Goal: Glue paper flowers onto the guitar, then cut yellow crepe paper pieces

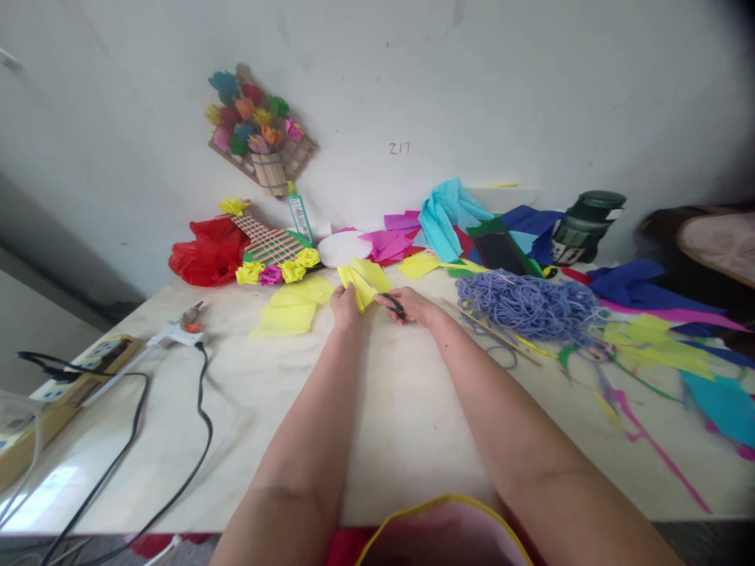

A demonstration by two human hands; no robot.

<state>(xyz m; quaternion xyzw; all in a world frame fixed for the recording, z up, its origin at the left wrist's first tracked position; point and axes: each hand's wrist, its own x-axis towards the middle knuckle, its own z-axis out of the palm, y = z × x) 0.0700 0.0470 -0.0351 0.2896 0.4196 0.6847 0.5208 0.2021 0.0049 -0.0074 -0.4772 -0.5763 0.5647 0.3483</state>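
My left hand (345,303) pinches the lower left edge of a folded piece of yellow crepe paper (366,277). Black-handled scissors (391,305) are in my right hand (411,305), with the fingers closed round the handles. Their blades lie at the yellow paper; whether they are parted I cannot tell. More yellow paper sheets (289,308) lie flat to the left of my left hand. A white oval piece (343,248) rests just behind the paper. Beyond it to the left is a craft piece (274,245) with crossed sticks and paper flowers.
A tangle of purple yarn (524,305) and a thin stick (492,332) lie right of my right arm. Coloured paper, a phone (501,253) and a dark green jar (587,228) stand behind. A glue gun (177,328), its cord and a power strip (71,401) occupy the left.
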